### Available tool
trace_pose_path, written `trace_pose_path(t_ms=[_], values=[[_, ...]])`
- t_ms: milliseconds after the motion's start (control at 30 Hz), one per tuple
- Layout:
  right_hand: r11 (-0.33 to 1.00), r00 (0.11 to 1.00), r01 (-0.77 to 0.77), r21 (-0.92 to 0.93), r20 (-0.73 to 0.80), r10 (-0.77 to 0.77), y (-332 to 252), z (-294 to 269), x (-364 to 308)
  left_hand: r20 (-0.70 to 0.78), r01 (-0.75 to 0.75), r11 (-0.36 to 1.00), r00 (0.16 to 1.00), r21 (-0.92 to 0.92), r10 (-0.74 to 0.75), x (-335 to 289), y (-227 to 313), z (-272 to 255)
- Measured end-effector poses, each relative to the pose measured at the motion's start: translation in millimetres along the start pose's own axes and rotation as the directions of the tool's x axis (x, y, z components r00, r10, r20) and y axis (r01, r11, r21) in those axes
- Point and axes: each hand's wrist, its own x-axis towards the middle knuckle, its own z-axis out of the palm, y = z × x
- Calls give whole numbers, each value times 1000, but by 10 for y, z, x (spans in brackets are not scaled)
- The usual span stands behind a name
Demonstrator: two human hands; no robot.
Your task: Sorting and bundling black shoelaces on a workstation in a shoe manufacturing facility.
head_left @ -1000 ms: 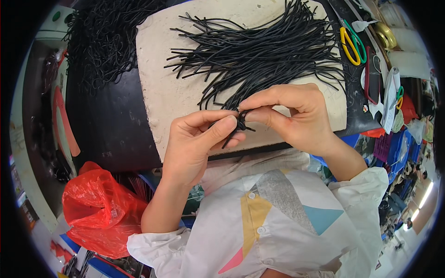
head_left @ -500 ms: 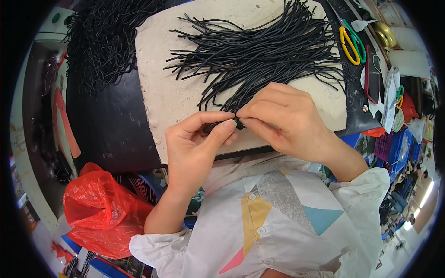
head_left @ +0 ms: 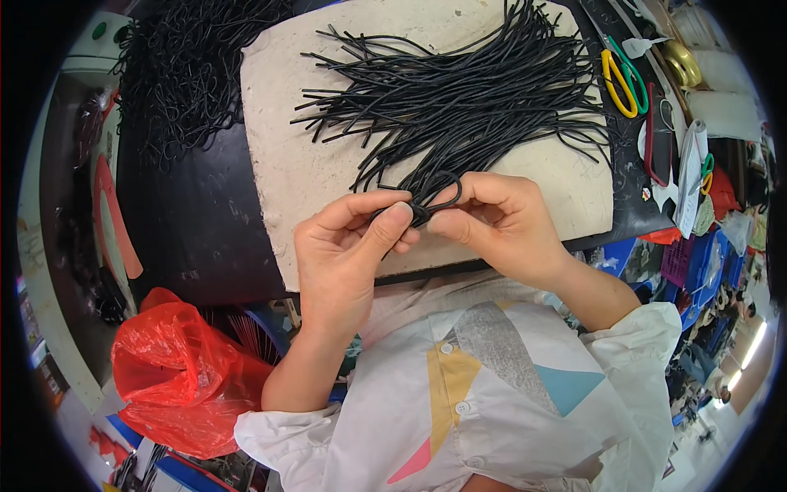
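Note:
A black cord (head_left: 420, 215) is looped and knotted between my two hands, above the near edge of a pale board. My left hand (head_left: 346, 242) pinches the knotted part between thumb and forefinger. With thumb and fingers my right hand (head_left: 502, 217) grips the loop standing up on the knot's right side. Just beyond my fingers, a spread bundle of cut black cords (head_left: 467, 90) lies across the pale board (head_left: 283, 156). Its near cords pass close behind the knot, so which ends belong to the held cord is hard to make out.
A tangled heap of thin black cord (head_left: 193, 66) lies at the far left of the dark table (head_left: 188, 221). Yellow-and-green-handled scissors (head_left: 620, 82) rest at the far right, beside a red-handled tool (head_left: 652, 143). A red plastic bag (head_left: 184, 369) stands at the lower left.
My right hand has turned and lowered slightly, its fingers opening out around the cord. A loop now shows above the knot. My left hand keeps its pinch in nearly the same place.

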Motion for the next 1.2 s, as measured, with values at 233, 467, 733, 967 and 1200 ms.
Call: trace_pose_path(t_ms=[233,467,733,967,1200], values=[[974,996,92,-205,4,-93,-16,-56,12,51,91,976,995,-197,-83,-2,19,-5],[905,976,217,-365,49,-214,-70,-36,23,-18,-33,995,999,-95,32,1,-20,36],[855,952,301,-422,83,-294,-114,-5,35,-71,-26,970,997,-243,9,-28,-15,75],[855,956,290,-429,93,-277,-20,-69,34,-115,-71,961,993,-266,42,-24,30,52],[968,992,126,-219,56,-116,-172,-159,151,-6,6,995,1000,-100,-7,-27,102,85]])
